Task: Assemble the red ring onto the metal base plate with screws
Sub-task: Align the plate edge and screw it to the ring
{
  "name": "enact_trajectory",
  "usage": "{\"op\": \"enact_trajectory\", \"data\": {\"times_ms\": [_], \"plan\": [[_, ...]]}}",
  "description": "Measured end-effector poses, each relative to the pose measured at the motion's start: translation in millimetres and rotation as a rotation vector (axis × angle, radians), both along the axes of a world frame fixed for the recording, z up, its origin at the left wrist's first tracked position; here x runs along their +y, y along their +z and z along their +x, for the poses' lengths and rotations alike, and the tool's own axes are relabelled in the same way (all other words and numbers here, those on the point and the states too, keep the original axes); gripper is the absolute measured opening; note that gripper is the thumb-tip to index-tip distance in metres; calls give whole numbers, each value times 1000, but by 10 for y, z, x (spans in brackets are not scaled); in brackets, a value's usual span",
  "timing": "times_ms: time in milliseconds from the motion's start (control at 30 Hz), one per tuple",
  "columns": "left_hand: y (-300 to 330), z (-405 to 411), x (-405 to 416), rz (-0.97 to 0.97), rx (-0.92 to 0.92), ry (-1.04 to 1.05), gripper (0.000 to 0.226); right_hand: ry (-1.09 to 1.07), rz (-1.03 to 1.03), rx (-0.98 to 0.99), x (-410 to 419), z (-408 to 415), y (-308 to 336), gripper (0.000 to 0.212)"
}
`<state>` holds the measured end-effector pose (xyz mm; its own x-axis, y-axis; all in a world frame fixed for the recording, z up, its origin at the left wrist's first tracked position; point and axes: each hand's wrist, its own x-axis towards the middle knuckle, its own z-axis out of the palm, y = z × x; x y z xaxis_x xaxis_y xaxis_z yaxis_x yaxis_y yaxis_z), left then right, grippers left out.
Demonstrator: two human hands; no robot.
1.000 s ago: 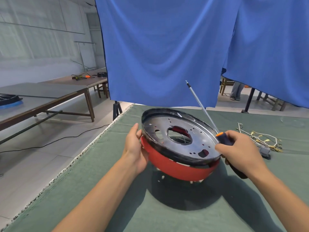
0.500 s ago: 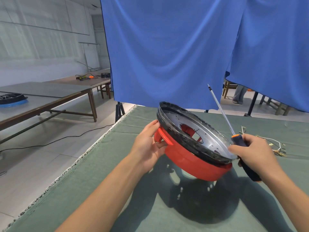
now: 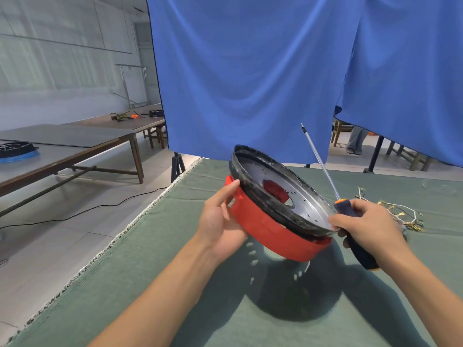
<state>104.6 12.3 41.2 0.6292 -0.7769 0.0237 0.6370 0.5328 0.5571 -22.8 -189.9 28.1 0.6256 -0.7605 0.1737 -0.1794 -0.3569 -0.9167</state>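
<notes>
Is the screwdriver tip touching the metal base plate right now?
Apart. Head view: the right hand holds the screwdriver with its tip raised against the blue curtain, clear of the metal base plate.

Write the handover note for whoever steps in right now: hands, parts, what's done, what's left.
Left hand holds the red ring by its side.
Right hand grips the screwdriver, shaft pointing up, and steadies the plate rim.
Ring and plate are together, tilted, held above the green cloth.
Done: ring mated to plate. Whether any screws are in, I cannot tell.
Left: set it down and drive the screws.
</notes>
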Motion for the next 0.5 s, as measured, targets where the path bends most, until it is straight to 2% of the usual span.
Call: {"op": "enact_trajectory", "data": {"times_ms": [100,167,300,400,500], "plan": [[5,8,-63,181,60,52,39,48,-18,-3,66,15,27,16],[-36,74,-74,332,118,208,51,102,-50,18,136,24,47,16],[-181,114,-85,563,150,533,48,205,-253,154,302,49,58,15],[-239,64,-100,562,174,552,49,198,-380,231,386,69,60,19],[-199,1,-78,383,125,559,53,189,-376,226,396,74,62,15]]}}
